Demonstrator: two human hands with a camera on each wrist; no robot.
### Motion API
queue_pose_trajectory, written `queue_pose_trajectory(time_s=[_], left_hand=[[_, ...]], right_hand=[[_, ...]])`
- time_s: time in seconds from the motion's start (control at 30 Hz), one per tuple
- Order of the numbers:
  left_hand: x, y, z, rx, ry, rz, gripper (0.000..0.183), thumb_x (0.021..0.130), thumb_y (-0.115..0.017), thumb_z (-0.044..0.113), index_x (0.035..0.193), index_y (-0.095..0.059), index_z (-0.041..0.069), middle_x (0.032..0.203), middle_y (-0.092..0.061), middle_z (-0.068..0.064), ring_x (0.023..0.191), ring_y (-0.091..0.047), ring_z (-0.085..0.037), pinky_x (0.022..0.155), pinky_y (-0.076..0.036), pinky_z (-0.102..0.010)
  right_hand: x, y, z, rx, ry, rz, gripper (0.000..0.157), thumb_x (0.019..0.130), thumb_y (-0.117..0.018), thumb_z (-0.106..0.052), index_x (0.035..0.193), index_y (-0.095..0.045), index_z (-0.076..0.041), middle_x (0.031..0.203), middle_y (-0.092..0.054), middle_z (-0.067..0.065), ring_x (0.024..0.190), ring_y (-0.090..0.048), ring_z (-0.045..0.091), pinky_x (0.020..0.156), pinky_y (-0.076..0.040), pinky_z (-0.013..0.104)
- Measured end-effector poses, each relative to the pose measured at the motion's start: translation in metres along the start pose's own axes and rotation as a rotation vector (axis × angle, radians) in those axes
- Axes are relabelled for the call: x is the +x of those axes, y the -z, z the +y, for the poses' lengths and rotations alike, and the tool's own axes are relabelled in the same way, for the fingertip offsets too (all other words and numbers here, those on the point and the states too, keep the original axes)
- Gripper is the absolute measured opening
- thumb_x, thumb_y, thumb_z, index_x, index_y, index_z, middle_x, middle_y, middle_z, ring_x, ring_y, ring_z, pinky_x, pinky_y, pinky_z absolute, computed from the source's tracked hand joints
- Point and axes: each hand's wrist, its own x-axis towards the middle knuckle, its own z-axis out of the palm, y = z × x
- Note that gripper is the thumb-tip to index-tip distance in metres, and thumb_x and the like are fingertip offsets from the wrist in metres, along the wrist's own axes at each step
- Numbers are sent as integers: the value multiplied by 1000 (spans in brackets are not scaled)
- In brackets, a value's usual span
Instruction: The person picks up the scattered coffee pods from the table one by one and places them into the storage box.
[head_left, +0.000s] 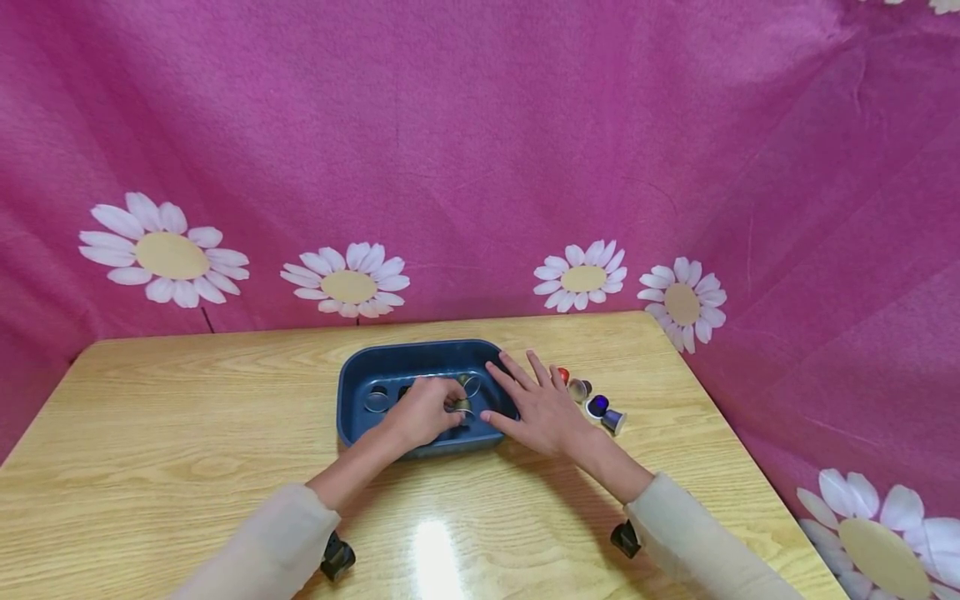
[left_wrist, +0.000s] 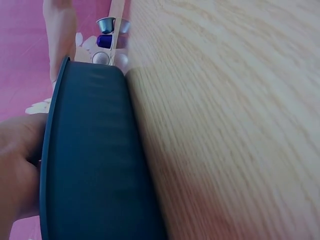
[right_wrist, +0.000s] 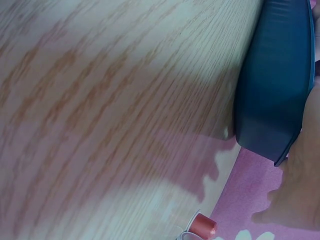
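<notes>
Wood grain covers the counter [head_left: 187,433], whose near edge runs out of the head view. From the left comes a pale left sleeve [head_left: 262,537], cropped at the bottom, with a small black device [head_left: 337,558] partly covered below its cuff. Near mid-counter stands a dark blue basin [head_left: 420,357]. Inside it at left lies a dark capsule [head_left: 377,402], its body hard to make out against the blue floor. A dark shape [head_left: 403,392] beside the knuckles is mostly hidden and cannot be identified.

The person's left hand [head_left: 427,408] reaches over the near wall, thumb and finger curled in a pinch on a gold-toned capsule [head_left: 464,406] within the basin; the left wrist view hides the fingertips behind the basin's wall. Just behind lies an olive capsule [head_left: 470,385].

The right hand [head_left: 546,414] spreads its straight fingers wide over the right rim, gripping nothing; whether it presses there is unclear. Beyond it on the counter are a red capsule [head_left: 563,374], half-covered by the hand, then a beige capsule [head_left: 577,390], a deep-blue capsule [head_left: 597,405] and a grey-violet capsule [head_left: 613,421]. At far right, a daisy [head_left: 881,554] on the pink cloth [head_left: 847,333] is cut off.
</notes>
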Motion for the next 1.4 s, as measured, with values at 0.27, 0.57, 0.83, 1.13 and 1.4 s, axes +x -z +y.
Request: queue_pose_trajectory(time_s=[0.27, 0.57, 0.83, 1.13, 1.4], left_hand=[[4, -4, 0, 43, 5, -23, 20, 88, -76, 4, 107, -74, -1, 97, -72, -10, 90, -69, -23, 81, -57, -40], [7, -6, 1, 59, 32, -53, 19, 89, -75, 7, 107, -74, 1, 96, -72, -9, 85, -67, -20, 79, -57, -39], [8, -7, 2, 81, 55, -59, 20, 90, -75, 8, 109, -75, 1, 94, -71, -8, 81, -66, -18, 78, -57, -38], [10, -8, 2, 90, 62, -68, 22, 90, -75, 9, 110, -75, 1, 94, -71, -7, 77, -64, -16, 75, -57, -35], [13, -11, 2, 134, 46, -72, 24, 90, -75, 12, 112, -75, 2, 91, -71, -5, 75, -64, -13, 71, -57, -32]], right_hand=[[0, 0, 0, -5, 5, 3, 77, 96, -42, -67, 159, -28, -25, 165, -18, 1, 150, -9, 40, 112, -17, 67], [0, 0, 0, -1, 1, -3, 77, 96, -41, -68, 159, -27, -26, 165, -18, 0, 150, -8, 39, 112, -17, 67], [0, 0, 0, -3, 2, -1, 77, 96, -42, -68, 159, -27, -26, 165, -18, 1, 150, -9, 40, 112, -17, 67], [0, 0, 1, 4, 4, 3, 77, 96, -42, -67, 159, -27, -26, 165, -18, 1, 150, -8, 40, 112, -17, 68], [0, 1, 0, 19, 4, 0, 77, 96, -42, -67, 159, -27, -25, 165, -18, 1, 150, -8, 40, 112, -17, 68]])
